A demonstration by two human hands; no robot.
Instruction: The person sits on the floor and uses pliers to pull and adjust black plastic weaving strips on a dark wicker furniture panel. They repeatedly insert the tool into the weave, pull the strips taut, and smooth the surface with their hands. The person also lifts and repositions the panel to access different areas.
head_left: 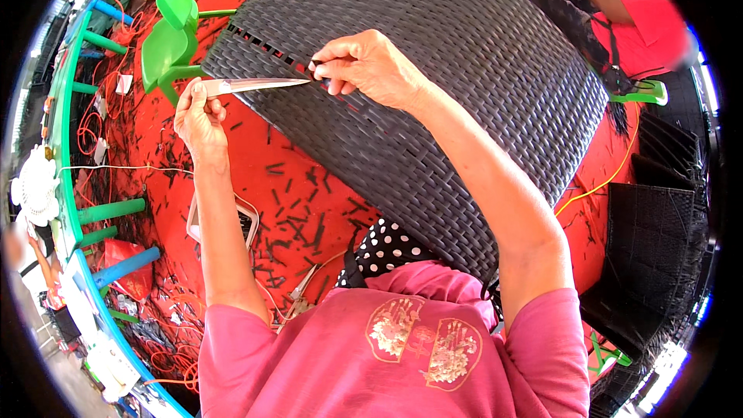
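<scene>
Between my two hands, above the left edge of a black woven panel, stretches a pale, partly see-through strip that narrows toward the right. My left hand pinches its wide end between thumb and fingers. At the narrow end, my right hand is closed, fingertips pressed together around something small and dark that its fingers mostly hide. A row of small square gaps runs through the weave beside the right hand.
Dark scraps litter the red floor. A green chair stands at the far left. Another person in red sits at the far right. Black woven pieces are stacked at right; a white fan is at left.
</scene>
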